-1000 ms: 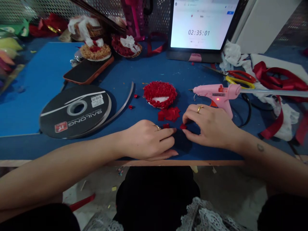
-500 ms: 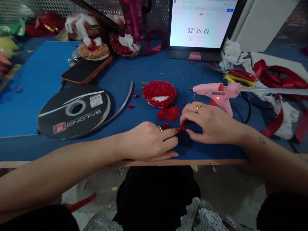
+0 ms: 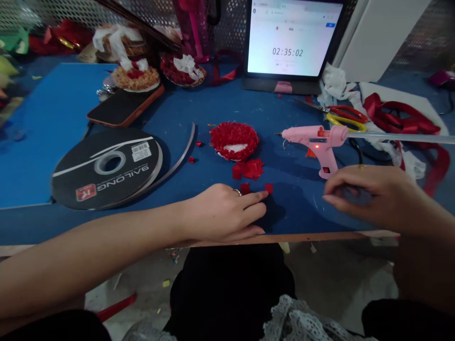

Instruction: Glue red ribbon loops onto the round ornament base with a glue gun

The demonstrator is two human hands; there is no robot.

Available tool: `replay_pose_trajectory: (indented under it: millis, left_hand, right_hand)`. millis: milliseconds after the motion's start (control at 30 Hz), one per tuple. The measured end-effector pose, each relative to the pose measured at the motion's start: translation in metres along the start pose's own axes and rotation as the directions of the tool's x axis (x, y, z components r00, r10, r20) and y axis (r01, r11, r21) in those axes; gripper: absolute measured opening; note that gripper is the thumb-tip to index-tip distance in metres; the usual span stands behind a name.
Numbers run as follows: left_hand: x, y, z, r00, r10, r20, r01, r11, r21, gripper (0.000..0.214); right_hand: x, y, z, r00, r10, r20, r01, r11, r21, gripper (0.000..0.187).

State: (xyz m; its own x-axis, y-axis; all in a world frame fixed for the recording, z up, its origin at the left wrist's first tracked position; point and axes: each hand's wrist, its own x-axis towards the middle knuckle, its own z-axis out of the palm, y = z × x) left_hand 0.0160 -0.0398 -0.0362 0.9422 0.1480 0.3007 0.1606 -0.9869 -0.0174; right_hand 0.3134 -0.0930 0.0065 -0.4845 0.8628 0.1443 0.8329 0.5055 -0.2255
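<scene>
My left hand (image 3: 227,213) rests on the blue tabletop with its index finger stretched out, the tip touching the edge of a small red ribbon square (image 3: 269,188). A second red square (image 3: 245,188) lies by its knuckles. Slightly blurred, my right hand (image 3: 373,196) hovers at the table's front right, fingers loosely curved and nothing visible in them. Its fingertips are just below the handle of a pink glue gun (image 3: 316,142), whose light glows red. Farther in sits a round piece covered in red ruffles (image 3: 234,138), with a bare white patch. A pile of red squares (image 3: 250,168) lies below it.
A black ribbon spool (image 3: 85,175) with a loose grey strip lies left. Behind it are a phone (image 3: 124,106) and decorated round pieces (image 3: 137,78). A tablet (image 3: 293,42) stands at the back. Scissors (image 3: 346,116) and red ribbon (image 3: 401,118) lie right.
My right hand has left the small red square and moved right, below the glue gun handle. My left hand stays at the square, which now lies in full view on the table.
</scene>
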Motion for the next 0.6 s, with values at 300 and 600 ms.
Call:
replay_pose_trajectory:
  millis: [300,600]
  left_hand:
    - [0.002,0.015,0.012,0.996,-0.083,-0.033,0.083,0.996,-0.012,0.035]
    - [0.000,0.012,0.008,0.997,-0.060,-0.053,0.057,0.997,-0.050,0.031]
  right_hand:
    - [0.006,0.040,0.013,0.891,0.375,-0.256,-0.407,0.909,-0.087,0.048]
    - [0.046,0.032,0.029,0.865,0.501,-0.032,-0.488,0.854,0.180,0.030]
